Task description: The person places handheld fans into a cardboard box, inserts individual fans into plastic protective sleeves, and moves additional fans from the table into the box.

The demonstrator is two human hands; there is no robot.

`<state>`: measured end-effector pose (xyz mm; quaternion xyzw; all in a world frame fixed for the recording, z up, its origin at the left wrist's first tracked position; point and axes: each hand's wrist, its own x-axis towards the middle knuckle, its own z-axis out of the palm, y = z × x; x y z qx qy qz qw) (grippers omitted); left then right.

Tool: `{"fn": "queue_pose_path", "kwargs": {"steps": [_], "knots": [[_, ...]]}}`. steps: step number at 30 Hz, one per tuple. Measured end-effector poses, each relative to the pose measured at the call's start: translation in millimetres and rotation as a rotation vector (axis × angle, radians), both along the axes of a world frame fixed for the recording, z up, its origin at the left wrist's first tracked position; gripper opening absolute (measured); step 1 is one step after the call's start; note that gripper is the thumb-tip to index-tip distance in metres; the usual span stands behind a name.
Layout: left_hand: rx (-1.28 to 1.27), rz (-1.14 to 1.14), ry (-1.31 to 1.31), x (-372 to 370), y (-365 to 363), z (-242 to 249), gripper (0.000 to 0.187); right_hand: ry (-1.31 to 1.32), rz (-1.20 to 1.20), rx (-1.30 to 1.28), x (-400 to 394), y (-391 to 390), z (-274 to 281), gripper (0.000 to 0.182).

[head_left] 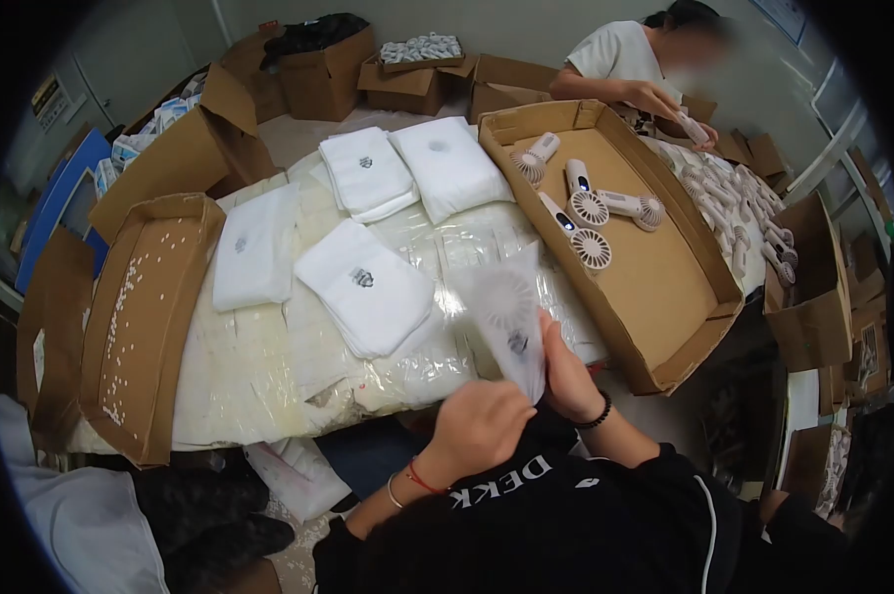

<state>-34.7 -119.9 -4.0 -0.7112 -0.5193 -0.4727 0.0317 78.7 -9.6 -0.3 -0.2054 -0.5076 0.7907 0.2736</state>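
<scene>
A frosted plastic bag (528,348) with a dark printed mark is held upright in front of me. Through it shows the round grille of a handheld fan (507,300). My right hand (570,372) grips the bag from its right side, the fingers partly behind it. At the bag's lower end, my left hand (482,424) is closed, its fingertips pinching the edge; it is slightly blurred. Beyond the hands lies a stack of white printed bags (368,287). To the right, several white handheld fans (591,247) lie in a shallow cardboard tray (665,327).
More bag stacks (452,168) lie on the plastic-covered table (239,386). A cardboard tray (150,327) with small white pieces stands at the left. Across the table a person (615,64) holds a fan beside a pile of fans (729,203). Open cartons (813,287) stand around.
</scene>
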Motion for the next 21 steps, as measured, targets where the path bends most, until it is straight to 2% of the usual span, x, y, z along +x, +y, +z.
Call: {"fn": "queue_pose_path", "kwargs": {"steps": [2, 3, 4, 5, 6, 7, 8, 9, 10, 11, 12, 13, 15, 17, 19, 20, 21], "knots": [[-0.044, 0.140, -0.151, -3, -2, -9, 0.050, -0.031, 0.072, 0.053, 9, 1, 11, 0.055], [-0.051, 0.130, -0.152, -2, -2, -6, 0.050, -0.075, 0.155, 0.099, 18, 1, 12, 0.055], [-0.111, 0.102, -0.147, -2, 0, 0, 0.050, -0.330, 0.233, 0.249, 23, 1, 11, 0.056], [-0.163, 0.079, -0.142, -2, 2, 3, 0.051, -0.380, 0.410, 0.600, 33, -2, 20, 0.062], [-0.213, -0.078, -0.281, -5, 1, 1, 0.047, -0.545, 0.647, 0.664, 33, -3, 47, 0.065], [-0.207, -0.078, -0.279, -11, 0, 3, 0.047, -0.709, 0.885, 0.723, 29, 0, 66, 0.068], [-0.170, -0.108, -0.335, -17, -3, 7, 0.045, -0.503, 0.793, 0.865, 37, 5, 69, 0.063], [-0.134, -0.137, -0.392, -24, -9, 13, 0.043, -0.383, 0.780, 0.949, 40, 18, 86, 0.049], [-0.130, -0.051, -0.366, -38, -14, 24, 0.042, -0.310, 0.726, 1.095, 47, 37, 93, 0.035], [-0.124, 0.055, -0.347, -55, -20, 34, 0.039, -0.276, 0.565, 1.126, 53, 57, 99, 0.029], [-0.131, 0.108, -0.468, -77, -28, 36, 0.037, -0.446, 0.320, 1.110, 58, 74, 102, 0.024], [-0.022, 0.166, -0.307, -107, -31, 44, 0.036, -0.445, 0.325, 1.112, 54, 96, 108, 0.024], [0.061, 0.396, -0.441, -159, -45, 66, 0.037, -0.870, 0.010, 1.422, 39, 149, 124, 0.026], [0.133, 0.560, -0.369, -217, -64, 82, 0.034, -0.824, -0.062, 1.516, 35, 221, 99, 0.030], [0.184, 0.631, -0.364, -260, -89, 85, 0.033, -0.968, -0.180, 1.544, 35, 261, 85, 0.036], [0.185, 0.686, -0.416, -281, -102, 78, 0.032, -0.952, -0.180, 1.550, 39, 271, 78, 0.036], [0.187, 0.741, -0.466, -292, -112, 70, 0.031, -1.102, -0.120, 1.408, 42, 280, 72, 0.039]]}}
